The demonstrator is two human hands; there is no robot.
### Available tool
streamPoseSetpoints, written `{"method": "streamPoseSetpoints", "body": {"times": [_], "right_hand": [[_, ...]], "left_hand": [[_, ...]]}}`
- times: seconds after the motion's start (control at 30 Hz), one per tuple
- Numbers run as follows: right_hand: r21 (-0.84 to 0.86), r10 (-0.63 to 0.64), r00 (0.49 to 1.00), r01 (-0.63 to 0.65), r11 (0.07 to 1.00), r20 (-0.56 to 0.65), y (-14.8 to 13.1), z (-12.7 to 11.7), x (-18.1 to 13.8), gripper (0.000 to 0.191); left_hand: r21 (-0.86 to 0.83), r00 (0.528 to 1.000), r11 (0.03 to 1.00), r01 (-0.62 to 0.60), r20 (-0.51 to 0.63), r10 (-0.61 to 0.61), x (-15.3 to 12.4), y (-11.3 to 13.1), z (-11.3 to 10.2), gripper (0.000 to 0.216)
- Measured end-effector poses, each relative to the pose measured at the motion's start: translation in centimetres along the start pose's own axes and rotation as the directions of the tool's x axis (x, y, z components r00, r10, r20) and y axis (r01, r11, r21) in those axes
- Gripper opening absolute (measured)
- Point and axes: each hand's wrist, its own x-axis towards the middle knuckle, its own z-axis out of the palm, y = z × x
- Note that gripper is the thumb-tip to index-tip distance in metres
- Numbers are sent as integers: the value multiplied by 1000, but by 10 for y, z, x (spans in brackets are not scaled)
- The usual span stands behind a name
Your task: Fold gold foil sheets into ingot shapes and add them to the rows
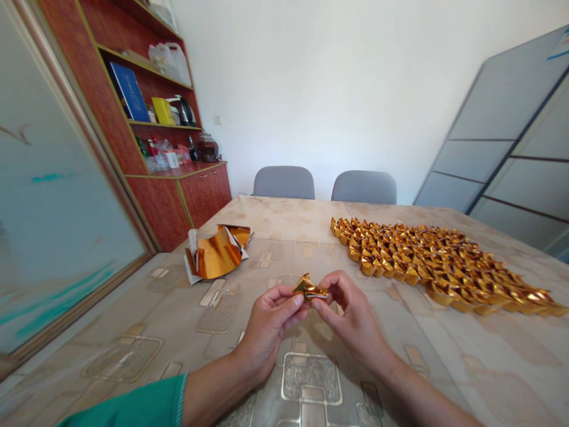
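Between my two hands, just above the table, is a small folded gold foil paper piece with a peaked end and a pale edge showing. My left hand pinches its left side, thumb in front and fingers behind. The thumb and fingers of my right hand close on its right end. To the left lies a loose stack of gold foil paper sheets, curled, with white undersides showing. On the right stand many folded gold foil pieces packed in close rows.
A patterned cover lies over the table. Two grey chairs stand at its far side against a white wall. A reddish wooden cabinet with filled shelves is at the left, beside a sliding glass door. Grey panels rise at the right.
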Motion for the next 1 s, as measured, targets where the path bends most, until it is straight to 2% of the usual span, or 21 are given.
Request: {"method": "streamPoseSetpoints", "body": {"times": [0.07, 0.13, 0.37, 0.53, 0.73, 1.0], "right_hand": [[39, 31, 1000, -31, 999, -2, 2, 0, -1, 25], [69, 53, 999, -54, 996, 9, 5, 0, -1, 31], [79, 74, 996, -78, 994, 51, 5, 1, -1, 17], [65, 49, 998, -51, 997, 36, 2, 1, -2, 9], [39, 36, 999, -37, 999, 26, 2, 2, -2, 9], [16, 48, 998, -49, 999, 33, 3, 2, -1, 10]], "left_hand": [[-20, 1000, 1000, 2, -12, -2, 1, 1, 0, 32], [-26, 1000, 1000, 7, -6, -7, 1, 2, 0, 32], [-19, 999, 1000, 20, 47, -19, 0, 1, -2, 26], [13, 999, 1000, 8, 34, -9, -2, 0, 0, 29], [82, 999, 996, -37, 18, 36, -2, -1, 2, 31], [102, 1000, 994, -27, 15, 26, 0, -3, 0, 32]]}}
